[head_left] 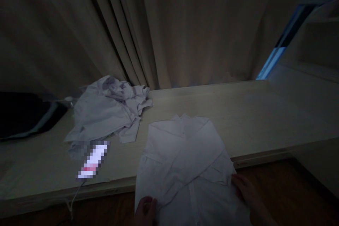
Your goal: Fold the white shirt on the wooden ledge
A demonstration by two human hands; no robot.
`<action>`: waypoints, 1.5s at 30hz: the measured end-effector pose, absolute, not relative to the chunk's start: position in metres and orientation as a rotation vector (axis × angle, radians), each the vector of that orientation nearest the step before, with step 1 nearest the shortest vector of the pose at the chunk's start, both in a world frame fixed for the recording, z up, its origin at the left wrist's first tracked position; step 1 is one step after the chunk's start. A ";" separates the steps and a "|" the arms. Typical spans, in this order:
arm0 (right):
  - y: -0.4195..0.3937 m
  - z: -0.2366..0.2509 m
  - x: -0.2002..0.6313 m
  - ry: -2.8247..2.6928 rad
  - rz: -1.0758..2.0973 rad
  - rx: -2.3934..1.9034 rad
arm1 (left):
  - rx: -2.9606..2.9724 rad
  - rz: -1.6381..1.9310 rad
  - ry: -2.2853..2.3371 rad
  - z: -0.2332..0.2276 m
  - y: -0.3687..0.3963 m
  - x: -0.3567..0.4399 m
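Observation:
A white shirt (185, 159) lies flat, collar away from me, on a low pale platform (251, 113), its lower part hanging over the front edge. My left hand (145, 210) grips the shirt's lower left side. My right hand (245, 189) holds the fabric at the lower right edge. The room is dim.
A crumpled pale garment (108, 111) lies at the back left of the platform. A lit phone (93, 160) with a cable rests in front of it. A dark bag (23, 114) sits at far left. Curtains (159, 28) hang behind; wooden floor (291, 190) lies below.

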State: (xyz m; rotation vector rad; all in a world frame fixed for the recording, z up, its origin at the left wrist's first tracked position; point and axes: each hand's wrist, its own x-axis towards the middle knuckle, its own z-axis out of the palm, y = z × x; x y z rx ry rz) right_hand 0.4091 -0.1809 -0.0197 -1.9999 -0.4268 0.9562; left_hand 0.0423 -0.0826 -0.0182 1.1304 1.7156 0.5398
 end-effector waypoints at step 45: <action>-0.167 -0.033 0.417 -0.401 1.215 -1.821 | 1.072 0.575 1.643 -0.012 -0.085 0.039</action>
